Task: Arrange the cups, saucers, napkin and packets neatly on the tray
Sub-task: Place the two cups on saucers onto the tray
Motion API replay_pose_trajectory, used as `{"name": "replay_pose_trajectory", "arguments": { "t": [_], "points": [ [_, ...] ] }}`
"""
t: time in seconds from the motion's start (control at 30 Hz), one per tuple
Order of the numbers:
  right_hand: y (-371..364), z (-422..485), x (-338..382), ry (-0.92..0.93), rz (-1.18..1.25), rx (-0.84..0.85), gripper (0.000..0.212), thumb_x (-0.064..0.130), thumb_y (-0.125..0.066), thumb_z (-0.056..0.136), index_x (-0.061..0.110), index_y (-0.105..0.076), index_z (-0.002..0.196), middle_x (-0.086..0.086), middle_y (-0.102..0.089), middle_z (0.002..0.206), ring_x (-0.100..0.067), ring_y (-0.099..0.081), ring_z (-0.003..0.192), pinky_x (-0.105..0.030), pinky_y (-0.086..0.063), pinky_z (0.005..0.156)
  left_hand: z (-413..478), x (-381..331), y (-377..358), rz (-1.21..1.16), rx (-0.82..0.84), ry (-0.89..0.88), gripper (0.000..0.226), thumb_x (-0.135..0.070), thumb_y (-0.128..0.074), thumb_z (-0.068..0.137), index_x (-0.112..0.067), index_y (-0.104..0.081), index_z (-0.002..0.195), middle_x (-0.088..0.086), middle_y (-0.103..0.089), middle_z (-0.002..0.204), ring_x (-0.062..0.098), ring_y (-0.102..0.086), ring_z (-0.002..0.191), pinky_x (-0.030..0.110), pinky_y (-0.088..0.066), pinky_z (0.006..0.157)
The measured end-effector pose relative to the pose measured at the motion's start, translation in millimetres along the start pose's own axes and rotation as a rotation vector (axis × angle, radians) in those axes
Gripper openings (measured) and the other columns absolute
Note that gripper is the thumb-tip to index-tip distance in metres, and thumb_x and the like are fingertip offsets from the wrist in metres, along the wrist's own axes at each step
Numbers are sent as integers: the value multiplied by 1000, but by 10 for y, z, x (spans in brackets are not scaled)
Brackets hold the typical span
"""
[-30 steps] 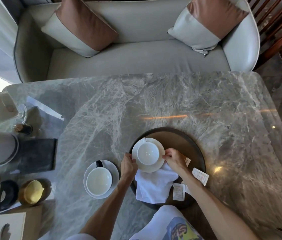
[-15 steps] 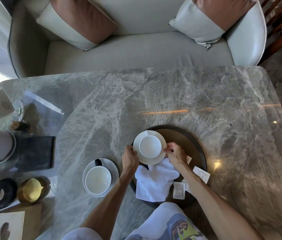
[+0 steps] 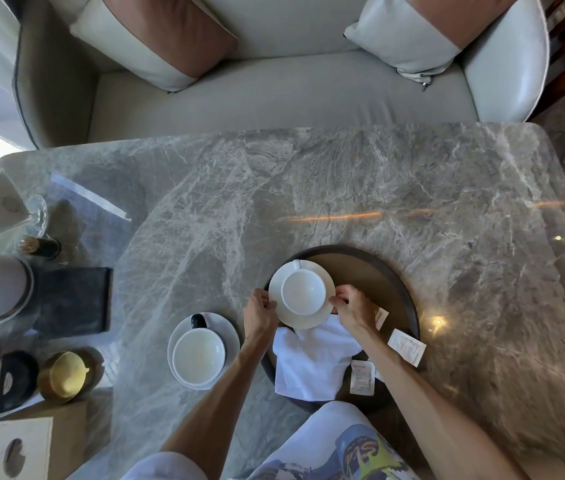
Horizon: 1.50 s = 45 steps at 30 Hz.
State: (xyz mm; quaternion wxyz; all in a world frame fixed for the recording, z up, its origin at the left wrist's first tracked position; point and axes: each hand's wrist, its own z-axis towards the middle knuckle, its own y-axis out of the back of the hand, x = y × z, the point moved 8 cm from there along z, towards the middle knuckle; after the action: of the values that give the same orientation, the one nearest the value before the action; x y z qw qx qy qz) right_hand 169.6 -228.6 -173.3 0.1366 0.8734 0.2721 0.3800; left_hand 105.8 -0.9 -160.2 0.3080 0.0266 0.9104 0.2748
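The marble tabletop (image 3: 360,188) is seen from above, and the round dark tray (image 3: 390,271) is taken as the landmark, set near the tabletop's near edge. On the tray's left part a white saucer (image 3: 312,318) is gripped from both sides: its left rim is pinched by the left hand (image 3: 259,315), its right rim by the right hand (image 3: 352,308), fingers closed on the edge. A white cup (image 3: 303,292) is carried on that saucer, between the two hands. Just nearer than the saucer, a white napkin (image 3: 308,365) is spread rumpled over the tray's near-left part, its far edge covered by the saucer. Left of the tray, on the bare tabletop, a second saucer (image 3: 229,332) is seen with a dark-handled cup (image 3: 199,355) on it, just beside the left forearm. At the tray's near-right side packets are scattered: one packet (image 3: 406,347) lies across the rim, another (image 3: 362,377) sits inside by the napkin, a third (image 3: 380,317) is half hidden behind the right hand.
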Motion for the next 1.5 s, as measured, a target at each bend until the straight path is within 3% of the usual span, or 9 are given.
{"name": "replay_pose_trajectory", "arguments": {
  "t": [0.1,0.27,0.43,0.7,0.9,1.07,1.2,1.33,1.5],
  "points": [
    [-10,-58,-72,0,-65,-2,19,17,-65,92,11,-66,110,-5,-73,106,-25,-69,98,-44,-53,92,-57,76,-20,17,9,17,8,-7,-56,91,-15,-53,91,-10,-58,75,23,-64,79,42,-58,72],
    [-43,-177,-173,-7,-155,6,15,28,-62,93,22,-64,107,8,-72,105,-18,-67,98,-38,-50,85,-134,180,-40,37,38,19,4,-9,-54,92,-10,-53,95,2,-64,85,30,-68,82,49,-59,73],
    [-66,-265,-194,8,-250,-9,14,32,-63,93,26,-63,105,13,-71,103,-15,-68,95,-35,-48,82,-271,238,-54,123,79,-54,5,-10,-45,93,-10,-43,98,13,-68,90,36,-68,74,50,-57,65],
    [-67,-305,-185,16,-298,3,16,31,-62,94,24,-64,108,11,-72,107,-17,-65,102,-38,-50,86,-376,173,-47,230,121,-90,12,-4,-41,94,-2,-39,106,23,-62,102,44,-62,90,55,-55,77],
    [-54,-313,-246,0,-212,-9,17,25,-63,94,18,-63,109,2,-72,107,-20,-65,100,-33,-47,83,-296,46,-66,279,173,-85,13,-2,-42,91,-6,-40,103,22,-62,105,33,-53,82,39,-44,70],
    [7,-332,-293,-29,-118,-31,18,22,-62,94,17,-64,111,-2,-70,108,-22,-63,103,-40,-48,91,-188,-164,-94,255,184,-62,23,-1,-39,84,0,-44,107,26,-60,111,35,-50,85,35,-38,73],
    [31,-317,-200,23,-53,-13,15,21,-63,93,20,-63,108,6,-67,97,-19,-62,98,-35,-46,84,-283,-91,-71,272,116,-17,25,-1,-41,86,2,-44,111,28,-60,115,45,-57,103,39,-40,78],
    [-36,-259,-73,45,-67,4,12,19,-62,93,26,-61,103,11,-65,96,-18,-62,99,-35,-45,84,-342,-13,-31,245,29,3,25,-1,-41,87,2,-46,111,26,-61,114,45,-57,106,47,-44,87],
    [-39,-169,-12,62,-100,-30,14,15,-63,92,19,-66,106,3,-70,100,-23,-60,105,-40,-47,94,-293,-11,-14,261,-17,-31,16,-5,-44,90,-1,-47,106,23,-64,108,42,-59,99,38,-38,72]
  ]
}}
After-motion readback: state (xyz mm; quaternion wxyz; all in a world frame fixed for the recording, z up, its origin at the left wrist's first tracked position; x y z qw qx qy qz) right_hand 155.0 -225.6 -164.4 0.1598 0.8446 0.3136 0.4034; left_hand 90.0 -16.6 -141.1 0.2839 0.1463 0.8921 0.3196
